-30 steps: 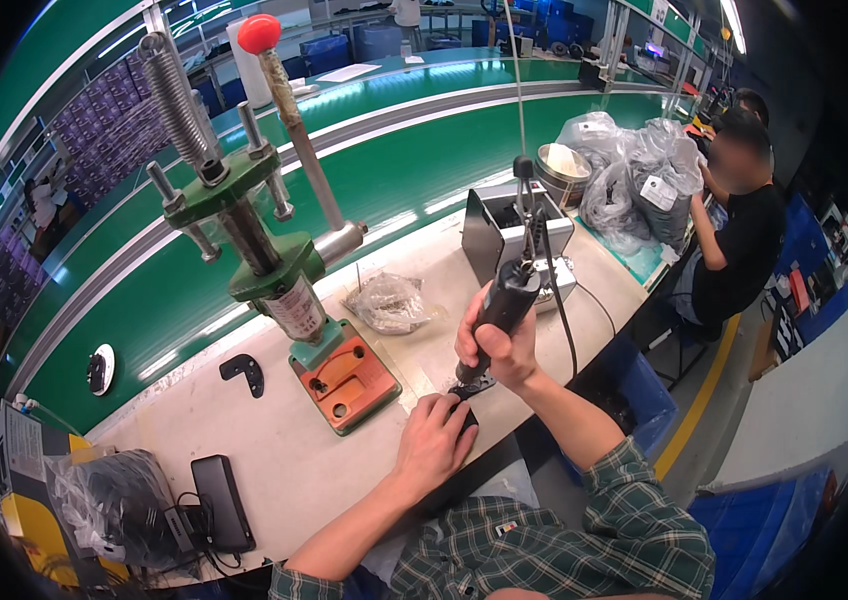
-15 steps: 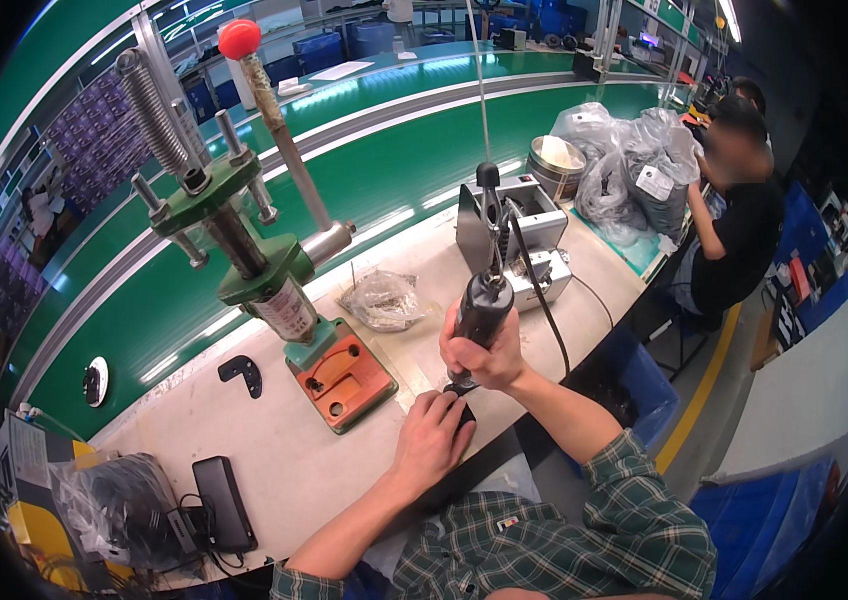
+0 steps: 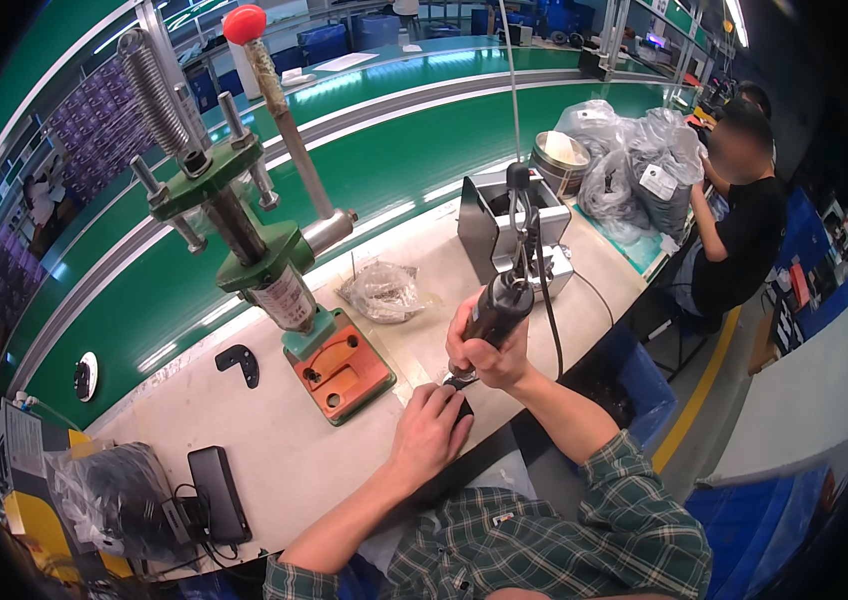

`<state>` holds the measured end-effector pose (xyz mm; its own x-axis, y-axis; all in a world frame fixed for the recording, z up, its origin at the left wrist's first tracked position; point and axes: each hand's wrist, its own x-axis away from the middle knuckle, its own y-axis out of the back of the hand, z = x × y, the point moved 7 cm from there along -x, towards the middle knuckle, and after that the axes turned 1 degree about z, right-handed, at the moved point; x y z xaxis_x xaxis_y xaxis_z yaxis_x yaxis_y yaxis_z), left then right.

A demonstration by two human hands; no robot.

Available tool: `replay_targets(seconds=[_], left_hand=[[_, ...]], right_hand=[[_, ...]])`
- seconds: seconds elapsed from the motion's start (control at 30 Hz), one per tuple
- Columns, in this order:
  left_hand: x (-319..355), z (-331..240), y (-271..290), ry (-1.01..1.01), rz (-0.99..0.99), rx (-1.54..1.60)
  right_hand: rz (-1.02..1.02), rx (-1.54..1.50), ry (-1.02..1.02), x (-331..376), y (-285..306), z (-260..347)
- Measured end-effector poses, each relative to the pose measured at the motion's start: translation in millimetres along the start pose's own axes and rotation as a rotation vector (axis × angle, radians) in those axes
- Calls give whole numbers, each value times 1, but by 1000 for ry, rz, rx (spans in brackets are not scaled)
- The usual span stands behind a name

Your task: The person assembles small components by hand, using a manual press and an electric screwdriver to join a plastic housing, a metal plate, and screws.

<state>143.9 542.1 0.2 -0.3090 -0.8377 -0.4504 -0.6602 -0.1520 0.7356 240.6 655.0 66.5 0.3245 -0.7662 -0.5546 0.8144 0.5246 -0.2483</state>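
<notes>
My right hand [image 3: 489, 345] grips a black electric screwdriver [image 3: 499, 300] that hangs from a cable above. Its tip points down at a small dark part [image 3: 462, 403] near the front edge of the beige bench [image 3: 274, 450]. My left hand [image 3: 431, 432] lies over that part and holds it against the bench, hiding most of it. Just left of my hands stands a green manual press [image 3: 244, 240] with an orange base plate [image 3: 342, 368] and a red-knobbed lever [image 3: 246, 24].
A clear bag of small parts [image 3: 384, 290] lies behind the press. A grey box [image 3: 509, 225] stands behind the screwdriver. A black bracket [image 3: 240, 362] and a black device with cables [image 3: 219, 492] lie at the left. Another person [image 3: 739, 220] sits at the right beside bagged goods [image 3: 634, 160].
The view has shifted slightly. The screwdriver and my right hand stay over the part, and my left hand remains on it.
</notes>
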Motion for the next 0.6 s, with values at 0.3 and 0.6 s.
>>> replay_targets(seconds=[0.3,0.6], left_hand=[[0,1,1,13,0,9],[2,2,1,-2,-17,21]], right_hand=[[-42,-170,-80,-6,2,0],[-15,-199,-5,4,6,-1]])
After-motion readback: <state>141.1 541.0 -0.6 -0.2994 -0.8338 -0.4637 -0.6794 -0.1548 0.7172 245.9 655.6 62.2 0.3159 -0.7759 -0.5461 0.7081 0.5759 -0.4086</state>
